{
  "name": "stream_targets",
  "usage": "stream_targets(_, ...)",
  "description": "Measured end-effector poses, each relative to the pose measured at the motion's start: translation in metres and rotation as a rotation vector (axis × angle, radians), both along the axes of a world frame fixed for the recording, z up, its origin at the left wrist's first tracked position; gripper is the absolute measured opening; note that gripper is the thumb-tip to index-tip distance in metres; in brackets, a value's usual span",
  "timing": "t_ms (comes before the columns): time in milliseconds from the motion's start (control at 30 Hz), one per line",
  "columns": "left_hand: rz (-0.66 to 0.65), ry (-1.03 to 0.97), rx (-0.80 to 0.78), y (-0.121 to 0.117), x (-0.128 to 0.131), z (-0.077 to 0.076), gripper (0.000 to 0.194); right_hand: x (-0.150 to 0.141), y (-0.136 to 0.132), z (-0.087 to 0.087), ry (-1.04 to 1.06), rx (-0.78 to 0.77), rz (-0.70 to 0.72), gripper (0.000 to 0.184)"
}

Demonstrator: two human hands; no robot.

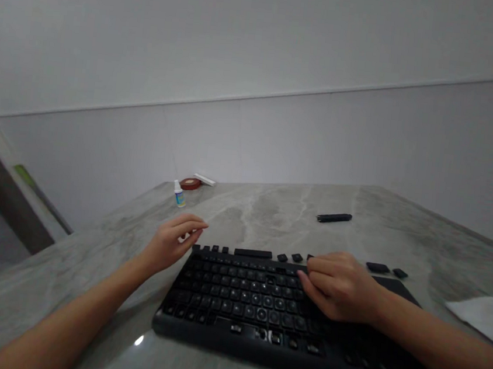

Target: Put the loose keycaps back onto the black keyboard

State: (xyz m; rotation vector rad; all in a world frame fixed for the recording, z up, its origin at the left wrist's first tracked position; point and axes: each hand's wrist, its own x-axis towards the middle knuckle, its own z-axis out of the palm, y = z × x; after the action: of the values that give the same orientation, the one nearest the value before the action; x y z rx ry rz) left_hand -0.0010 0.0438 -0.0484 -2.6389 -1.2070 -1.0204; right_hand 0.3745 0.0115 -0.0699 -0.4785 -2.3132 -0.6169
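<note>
A black plastic keyboard (235, 295) lies on the grey marbled counter (269, 222), its lowest row partly stripped; a long key (253, 254) and square keys (282, 257) line its twelve o'clock edge. The left hand (176, 242) curls loosely at ten o'clock, the right hand (337, 285) bunches at two (any grip I cannot tell). At eleven, a small bottle's (179, 195) blue-and-yellow label is unreadable.

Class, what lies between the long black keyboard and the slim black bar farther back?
The head view shows small loose black keycaps beyond the keyboard, one partly hidden by the right hand, then grey marbled tabletop.
</note>
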Motion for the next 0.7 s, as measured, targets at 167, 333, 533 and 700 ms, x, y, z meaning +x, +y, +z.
stream_targets(167,0.097,0.042,-0.119,0.017,-0.045,0.0,0.02,0.009,-0.001,-0.003,0.029,-0.069,0.005,0.044)
stream_targets(333,0.022,0.104,-0.303,0.016,-0.036,-0.003,0.014,0.01,-0.001,-0.002,-0.017,-0.116,0.055,0.042)
stream_targets(533,-0.031,0.139,-0.437,0.023,-0.037,-0.013,0.015,0.007,-0.002,-0.001,-0.03,-0.146,0.09,0.042)
stream_targets(700,-0.045,0.158,-0.484,0.025,-0.034,-0.015,0.017,0.009,0.0,-0.003,-0.052,-0.15,0.084,0.042)
